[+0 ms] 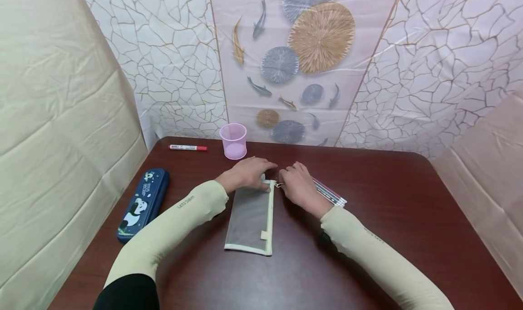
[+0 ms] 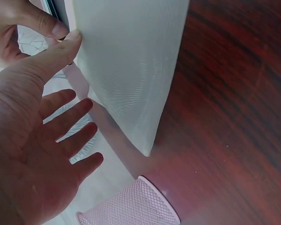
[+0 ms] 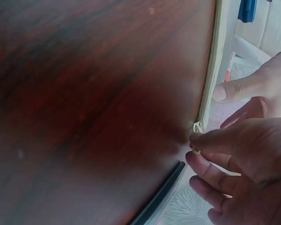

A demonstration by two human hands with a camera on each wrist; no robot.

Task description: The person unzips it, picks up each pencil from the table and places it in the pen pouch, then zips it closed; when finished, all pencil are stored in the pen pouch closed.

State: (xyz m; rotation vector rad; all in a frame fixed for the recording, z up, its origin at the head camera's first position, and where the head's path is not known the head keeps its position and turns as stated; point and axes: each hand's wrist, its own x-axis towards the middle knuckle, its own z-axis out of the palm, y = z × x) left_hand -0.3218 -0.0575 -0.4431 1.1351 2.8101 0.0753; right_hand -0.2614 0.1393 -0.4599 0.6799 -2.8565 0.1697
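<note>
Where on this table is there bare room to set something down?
The widest bare patch is on the right of the table, beyond the pencils and right sleeve. Another lies in front of the mesh pouch, between right sleeve and left sleeve. The pouch's far end is crowded: left grip, right grip, pencils and pink cup sit close together.

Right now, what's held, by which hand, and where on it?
The mesh pouch, by its zipper pull, pinched in the right hand. The left hand only touches the zipper edge with its thumb.
</note>
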